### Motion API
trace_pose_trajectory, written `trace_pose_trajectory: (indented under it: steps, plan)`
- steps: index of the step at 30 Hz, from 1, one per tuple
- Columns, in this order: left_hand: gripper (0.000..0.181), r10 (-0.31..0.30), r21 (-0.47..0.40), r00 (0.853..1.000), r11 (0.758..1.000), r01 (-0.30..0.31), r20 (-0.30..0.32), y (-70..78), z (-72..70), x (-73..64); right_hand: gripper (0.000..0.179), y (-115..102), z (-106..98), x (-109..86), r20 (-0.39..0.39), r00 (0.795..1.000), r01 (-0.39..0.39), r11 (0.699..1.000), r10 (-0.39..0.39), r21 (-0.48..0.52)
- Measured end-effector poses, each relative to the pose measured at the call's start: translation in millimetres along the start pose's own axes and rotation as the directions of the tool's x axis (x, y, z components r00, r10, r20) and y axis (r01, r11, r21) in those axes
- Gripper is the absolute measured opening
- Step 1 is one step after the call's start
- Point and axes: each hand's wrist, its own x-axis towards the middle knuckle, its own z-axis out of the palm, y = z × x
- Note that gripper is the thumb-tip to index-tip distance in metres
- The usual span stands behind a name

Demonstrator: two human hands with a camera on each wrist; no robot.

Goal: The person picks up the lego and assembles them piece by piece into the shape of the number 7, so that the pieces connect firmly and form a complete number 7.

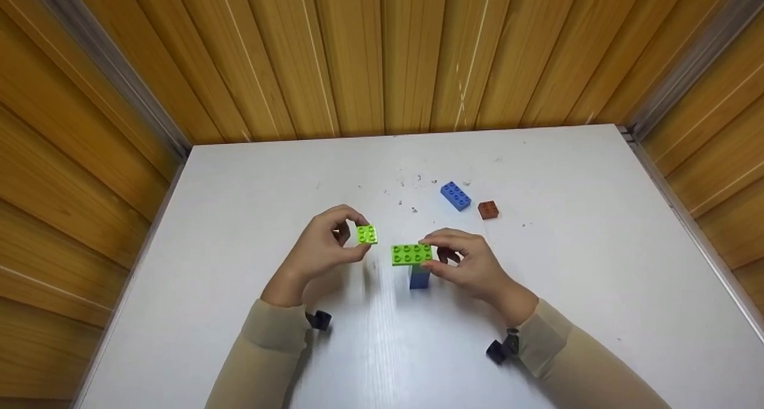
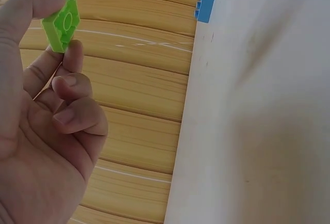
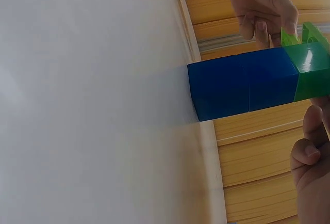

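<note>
The left hand (image 1: 319, 242) pinches a small lime-green plastic plate (image 1: 366, 234), ten o'clock from a blue-and-green block tower (image 1: 419, 279); the right hand (image 1: 471, 263) pinches its rectangular lime-green top plate (image 1: 409, 254) at three o'clock. Likely light, stiff; grip edges.

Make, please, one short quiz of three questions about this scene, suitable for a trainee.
1. Which hand pinches the small lime-green brick?
2. True or false: in the head view, the red-brown brick lies on the table, to the right of the loose blue brick.
3. Fill in: the block directly on top of the upper stacked blue block is ____.

Key: 1. The left hand. 2. True. 3. Green.
</note>
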Motion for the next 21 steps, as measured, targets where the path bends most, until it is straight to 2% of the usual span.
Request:
trace_pose_trajectory:
  steps: [9, 21]
  plan:
    - [0.030, 0.003, -0.006, 0.998, 1.000, -0.003, 0.060, 14.5, 4.1, -17.4, 0.035, -7, -4, 1.9, 0.038, 0.997, -0.058, 0.998, 0.060, -0.033]
    - [0.028, 0.009, 0.010, 0.997, 1.000, -0.009, 0.073, 17.2, 14.2, -21.8, 0.033, -10, -6, 5.5, 0.046, 0.997, -0.058, 0.997, 0.060, -0.047]
